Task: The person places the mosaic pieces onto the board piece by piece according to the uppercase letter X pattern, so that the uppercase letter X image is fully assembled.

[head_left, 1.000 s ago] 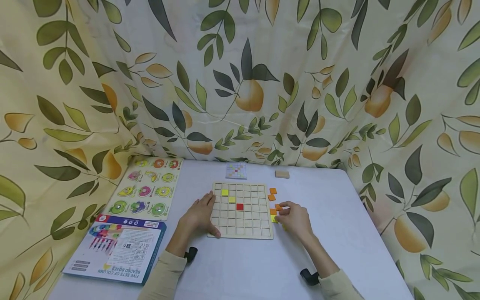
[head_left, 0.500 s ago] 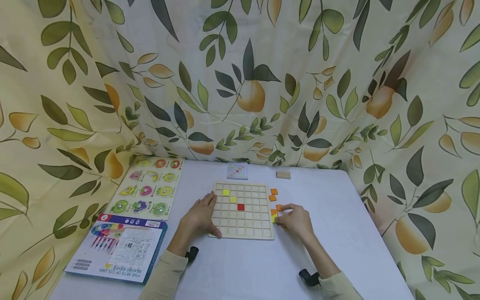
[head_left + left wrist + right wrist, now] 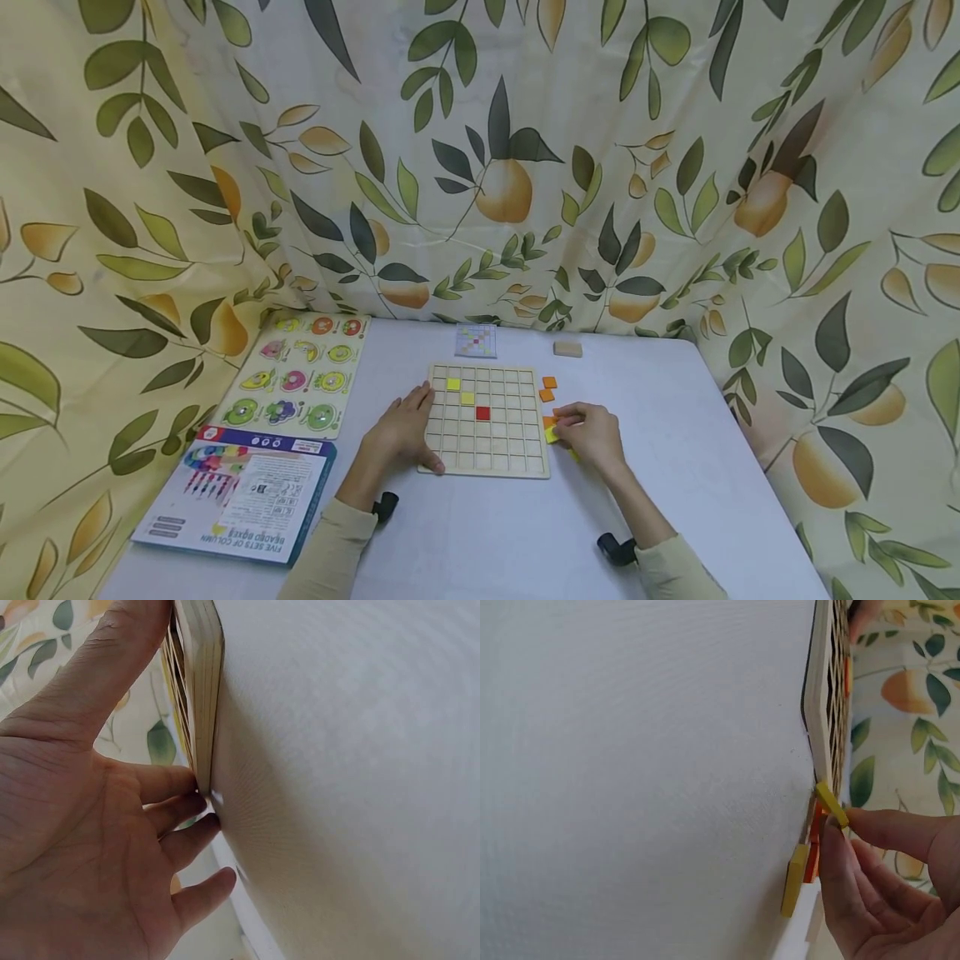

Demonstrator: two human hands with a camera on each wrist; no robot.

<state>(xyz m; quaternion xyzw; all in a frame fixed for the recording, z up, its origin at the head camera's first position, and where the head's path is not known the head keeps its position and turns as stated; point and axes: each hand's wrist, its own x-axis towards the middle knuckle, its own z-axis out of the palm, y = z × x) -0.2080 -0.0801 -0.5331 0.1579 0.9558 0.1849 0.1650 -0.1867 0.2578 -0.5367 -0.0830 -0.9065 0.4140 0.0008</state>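
Note:
A square wooden grid board [image 3: 487, 465] lies on the table, with two yellow tiles [image 3: 453, 384] and a red tile [image 3: 483, 413] in its cells. My left hand [image 3: 397, 432] rests against the board's left side, fingers spread along the edge and thumb at the near corner. In the right wrist view, my right hand [image 3: 889, 889] pinches a yellow tile [image 3: 832, 805] between thumb and forefinger, beside the board's right edge. Another yellow tile [image 3: 793, 881] lies below it on the table. Orange tiles [image 3: 550, 382] lie along the board's right side, some partly hidden by the right hand.
Behind the board lies a small coloured pattern card [image 3: 476, 341]; a small wooden block [image 3: 567, 349] is to its right. On the left are a fruit puzzle board [image 3: 292, 379] and a flat printed box [image 3: 232, 500]. A leaf-patterned curtain [image 3: 480, 167] surrounds the table.
My right hand has drawn a yellow tile up slightly from the pieces beside the board. The left hand stays at the board's edge. The head view has shifted slightly.

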